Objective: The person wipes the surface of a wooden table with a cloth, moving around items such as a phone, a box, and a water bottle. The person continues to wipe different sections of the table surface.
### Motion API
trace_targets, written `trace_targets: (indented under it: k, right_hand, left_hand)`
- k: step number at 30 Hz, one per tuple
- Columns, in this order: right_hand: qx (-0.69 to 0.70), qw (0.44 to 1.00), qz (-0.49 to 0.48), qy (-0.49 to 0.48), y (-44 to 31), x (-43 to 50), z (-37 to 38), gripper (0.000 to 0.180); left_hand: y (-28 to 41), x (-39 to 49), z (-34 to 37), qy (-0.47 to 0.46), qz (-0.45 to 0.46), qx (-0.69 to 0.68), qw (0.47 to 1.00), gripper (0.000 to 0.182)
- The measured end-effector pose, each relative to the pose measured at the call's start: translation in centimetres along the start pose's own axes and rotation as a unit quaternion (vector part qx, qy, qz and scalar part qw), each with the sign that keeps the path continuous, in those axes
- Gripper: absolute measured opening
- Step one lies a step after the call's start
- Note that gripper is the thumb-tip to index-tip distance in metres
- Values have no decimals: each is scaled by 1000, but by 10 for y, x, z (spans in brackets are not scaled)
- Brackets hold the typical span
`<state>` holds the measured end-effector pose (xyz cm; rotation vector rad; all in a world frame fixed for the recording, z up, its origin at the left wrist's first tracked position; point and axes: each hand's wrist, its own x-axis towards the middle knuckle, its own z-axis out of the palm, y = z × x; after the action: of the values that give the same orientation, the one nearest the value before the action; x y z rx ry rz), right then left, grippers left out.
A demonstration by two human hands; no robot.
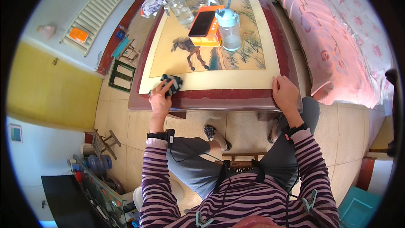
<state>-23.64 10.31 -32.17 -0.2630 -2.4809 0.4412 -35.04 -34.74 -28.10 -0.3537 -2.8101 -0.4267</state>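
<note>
My left hand presses on a folded dark checked cloth at the near left corner of the table. Its fingers lie spread over the cloth. My right hand rests at the near right corner with its fingers curled in, and nothing shows in it. Between and beyond the hands lies a cream-bordered picture of a horse on the tabletop. On the picture stand an orange box with a black phone on top and a clear bottle with a light blue lid.
A glass pitcher and other glassware crowd the table's far end. To the right is a bed with a pink cover. A small folding stool and a glass tank stand at the left. A green frame is beside the table.
</note>
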Motion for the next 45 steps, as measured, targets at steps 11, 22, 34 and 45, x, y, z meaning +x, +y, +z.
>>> trace_targets:
  k: [11,22,34,45]
  right_hand:
    - [10,1000,2,-18,-6,3,-6,30]
    - [-7,999,-33,-20,0,2,-2,32]
    - [-19,999,-21,-28,2,2,-1,33]
    - [-26,999,-16,-41,-2,2,-4,30]
  left_hand:
    - [123,-39,27,-76,186,-210,957,78]
    - [9,-41,-5,-27,65,-87,994,78]
    - [-162,4,-28,37,-184,-1,982,59]
    - [-160,29,-22,40,-198,46,978,56]
